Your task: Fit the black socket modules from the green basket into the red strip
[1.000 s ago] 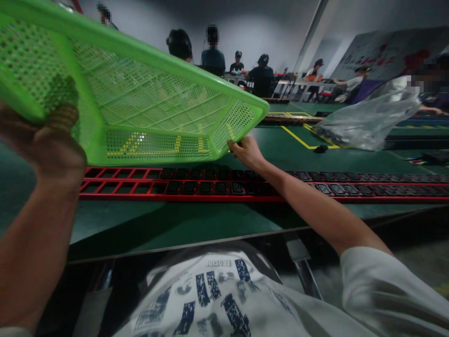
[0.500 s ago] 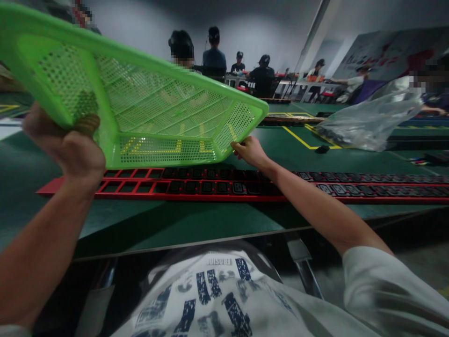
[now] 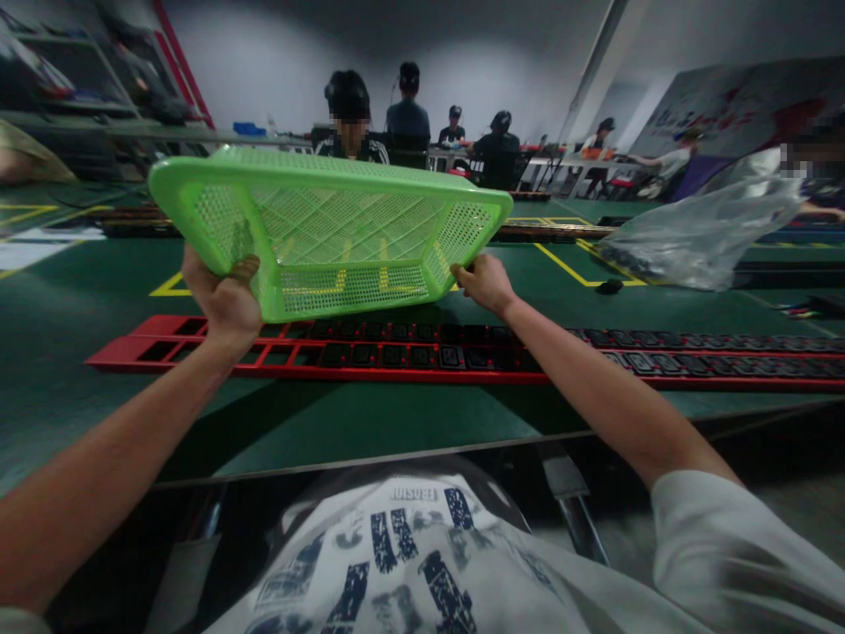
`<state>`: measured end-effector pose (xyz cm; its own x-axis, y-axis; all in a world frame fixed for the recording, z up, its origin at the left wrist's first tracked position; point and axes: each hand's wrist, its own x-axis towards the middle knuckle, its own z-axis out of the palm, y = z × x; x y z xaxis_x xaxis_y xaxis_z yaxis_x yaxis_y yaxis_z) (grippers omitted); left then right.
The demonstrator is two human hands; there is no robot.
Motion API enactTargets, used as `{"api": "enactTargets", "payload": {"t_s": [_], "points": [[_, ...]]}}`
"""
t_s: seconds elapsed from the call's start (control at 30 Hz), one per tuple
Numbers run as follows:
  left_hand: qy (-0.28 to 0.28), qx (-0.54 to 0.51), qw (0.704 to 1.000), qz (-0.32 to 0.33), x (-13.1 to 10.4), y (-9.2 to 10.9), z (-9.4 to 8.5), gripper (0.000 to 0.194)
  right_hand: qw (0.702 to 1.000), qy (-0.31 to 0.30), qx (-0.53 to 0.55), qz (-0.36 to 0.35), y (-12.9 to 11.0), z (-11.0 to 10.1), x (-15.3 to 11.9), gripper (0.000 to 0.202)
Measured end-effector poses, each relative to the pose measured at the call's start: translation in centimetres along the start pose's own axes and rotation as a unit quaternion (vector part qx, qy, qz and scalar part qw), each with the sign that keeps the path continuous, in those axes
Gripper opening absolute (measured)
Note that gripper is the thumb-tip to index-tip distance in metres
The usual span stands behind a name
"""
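The green basket (image 3: 343, 220), seemingly light, slightly flexible plastic, hangs tilted above the red rack (image 3: 389, 377), best taken by its end rims. The left hand (image 3: 228, 299) and right hand (image 3: 485, 280) each grip one end.

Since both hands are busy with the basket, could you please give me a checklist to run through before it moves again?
1. Left hand gripping the green basket: ok, at its left end.
2. Right hand gripping it too: ok, at its lower right corner.
3. Basket level: not ok, it is tipped with its open side towards the wearer.
4. Basket off the red rack: cannot tell, its lower edge overlaps the rack in view.
5. Plastic bag clear of the basket: ok, well off to the right.
6. Every rack slot filled with a black piece: not ok, slots towards the left end are bare.
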<state>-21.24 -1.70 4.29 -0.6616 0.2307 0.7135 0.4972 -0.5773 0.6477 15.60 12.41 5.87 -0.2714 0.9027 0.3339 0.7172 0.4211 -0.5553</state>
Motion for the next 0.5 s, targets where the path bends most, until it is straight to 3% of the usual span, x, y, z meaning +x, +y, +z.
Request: {"api": "enactTargets", "payload": {"t_s": [0.3, 0.43, 0.5], "points": [[-0.045, 0.118, 0.991, -0.041, 2.9, -1.5, -1.0, 0.042, 0.999, 0.024, -0.043, 0.012, -1.5, 0.6, -0.9, 0.042], [-0.055, 0.144, 0.985, -0.082, 3.0, -3.9, -1.3, 0.045, 0.999, 0.029, -0.038, -0.004, -2.0, 0.6, -1.2, 0.039], [-0.105, 0.144, 0.977, -0.113, 2.5, -5.4, -1.5, 0.042, 0.998, 0.042, -0.042, -0.011, -1.9, 0.9, -1.0, 0.040]]}}
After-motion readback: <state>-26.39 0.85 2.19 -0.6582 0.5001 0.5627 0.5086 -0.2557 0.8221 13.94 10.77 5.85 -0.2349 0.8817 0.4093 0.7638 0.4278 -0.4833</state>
